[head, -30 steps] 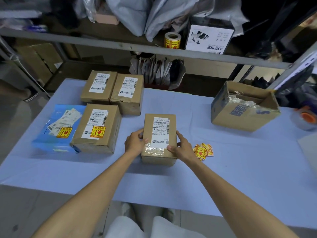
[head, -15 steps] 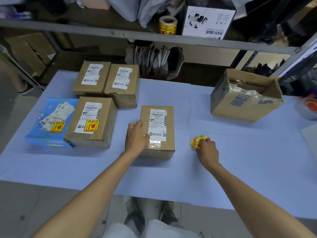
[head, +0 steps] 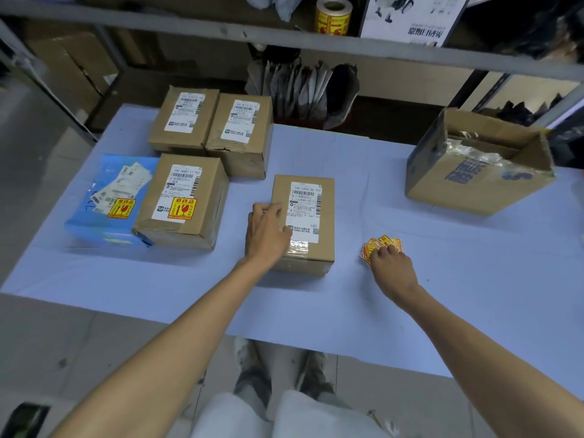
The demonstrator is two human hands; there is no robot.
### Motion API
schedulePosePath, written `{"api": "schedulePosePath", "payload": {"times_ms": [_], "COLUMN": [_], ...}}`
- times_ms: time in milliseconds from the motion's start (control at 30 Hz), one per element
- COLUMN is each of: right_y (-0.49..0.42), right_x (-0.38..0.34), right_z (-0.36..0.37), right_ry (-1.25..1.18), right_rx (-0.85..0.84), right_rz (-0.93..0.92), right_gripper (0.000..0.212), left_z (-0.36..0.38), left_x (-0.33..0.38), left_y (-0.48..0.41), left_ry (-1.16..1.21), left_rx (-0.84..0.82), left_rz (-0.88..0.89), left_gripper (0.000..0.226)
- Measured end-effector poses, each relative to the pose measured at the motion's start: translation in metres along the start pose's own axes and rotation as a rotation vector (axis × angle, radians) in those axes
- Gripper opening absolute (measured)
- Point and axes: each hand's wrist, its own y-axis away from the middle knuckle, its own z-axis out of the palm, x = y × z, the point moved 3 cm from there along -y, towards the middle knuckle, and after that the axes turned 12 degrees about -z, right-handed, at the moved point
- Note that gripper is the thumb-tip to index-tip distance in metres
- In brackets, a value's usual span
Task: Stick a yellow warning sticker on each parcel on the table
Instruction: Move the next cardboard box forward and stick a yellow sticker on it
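Reaching out with both arms: resting left hand [head: 267, 235], fingers relaxed, atop middle parcel [head: 311, 197]; bending right hand [head: 392, 267] onto loose stickers [head: 384, 241], grip hidden.

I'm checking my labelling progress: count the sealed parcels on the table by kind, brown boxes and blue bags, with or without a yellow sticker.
Brown box with yellow sticker: 1
Brown boxes without sticker: 3
Blue bag with yellow sticker: 1
Total: 5 parcels
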Motion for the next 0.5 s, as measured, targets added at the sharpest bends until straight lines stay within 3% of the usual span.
{"api": "schedulePosePath", "payload": {"times_ms": [67, 167, 333, 400, 500], "right_y": [0.004, 0.005, -0.002, -0.006, -0.007], "right_x": [-0.006, 0.001, 0.007, 0.0, -0.025], "right_z": [-0.009, -0.009, -0.047, -0.076, -0.118], "right_ry": [0.051, 0.01, -0.16, -0.25, -0.333], "right_rx": [-0.115, -0.125, 0.337, 0.587, 0.759], "right_rz": [-0.056, 0.011, 0.118, 0.089, -0.028], "right_gripper": [0.023, 0.028, 0.04, 0.037, 0.055], "left_z": [-0.002, -0.007, -0.013, -0.011, -0.008], "left_x": [0.003, 0.009, 0.026, 0.039, 0.058], "left_y": [0.0, -0.001, -0.003, 0.0, 0.006], "left_ry": [0.004, -0.011, 0.079, 0.227, 0.577], "left_rx": [-0.004, -0.001, -0.063, -0.205, -0.531], "left_rz": [0.022, 0.045, 0.096, 0.026, -0.203], "left_gripper": [0.051, 0.049, 0.036, 0.02, 0.018]}}
